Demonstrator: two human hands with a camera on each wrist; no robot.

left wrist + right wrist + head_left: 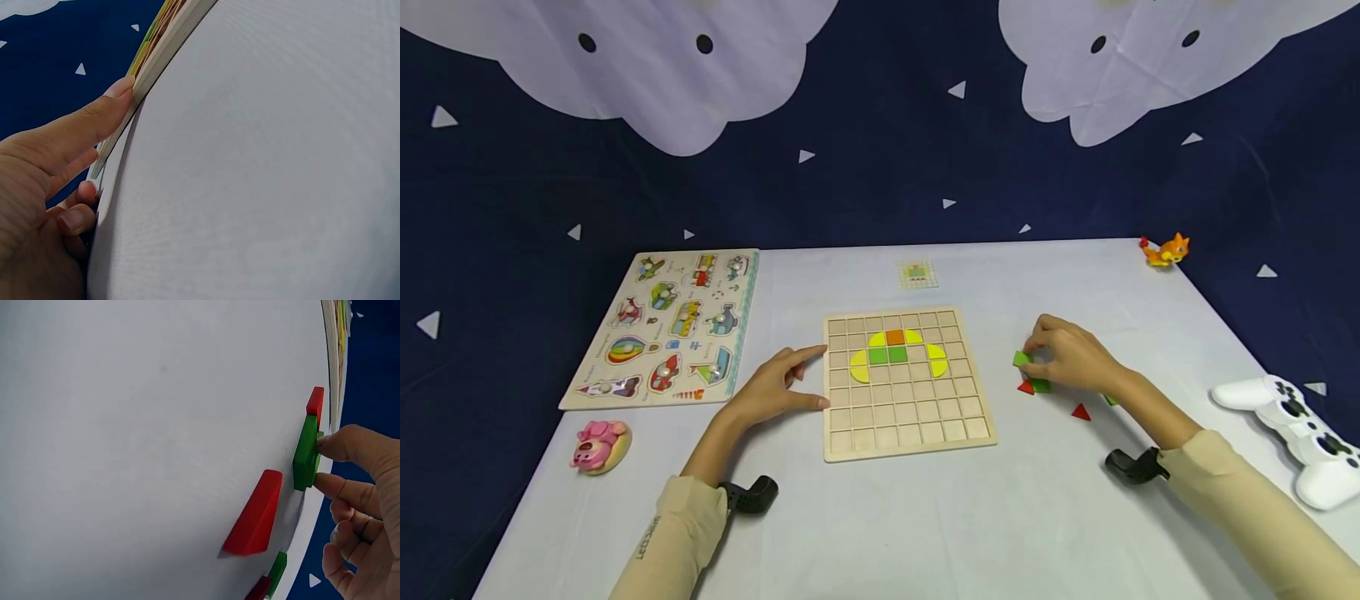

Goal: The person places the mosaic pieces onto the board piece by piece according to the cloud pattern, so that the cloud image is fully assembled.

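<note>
A: So, what is the right hand [1070,357] doing?

B: Its fingertips pinch a green square tile [1022,359], which sits on the white table [925,517] to the right of the wooden grid board [910,417], apart from it. The right wrist view shows thumb and forefinger closed on the tile's edges.

A: What lies around that tile?

B: Just beside it are another green tile [1041,385] and a red triangle [1026,387]; a second red triangle [1080,412] lies a little nearer the person.

A: And the left hand [772,389]?

B: It is spread, with straight fingers resting against the board's left edge, thumb along the lower part. It holds nothing, only steadies the board.

A: What is on the board?

B: A partial picture near the top: an orange square [894,337], green squares below it, yellow curved pieces around them.

A: How would this step go well?

B: I judge a clean lift by the edges is best, clear of the neighbouring pieces, with the left hand bracing the board.

A: Anything else?

B: A vehicle peg puzzle [662,329] far left, a pink toy [598,446], an orange toy [1167,250], a white game controller [1300,433].
</note>
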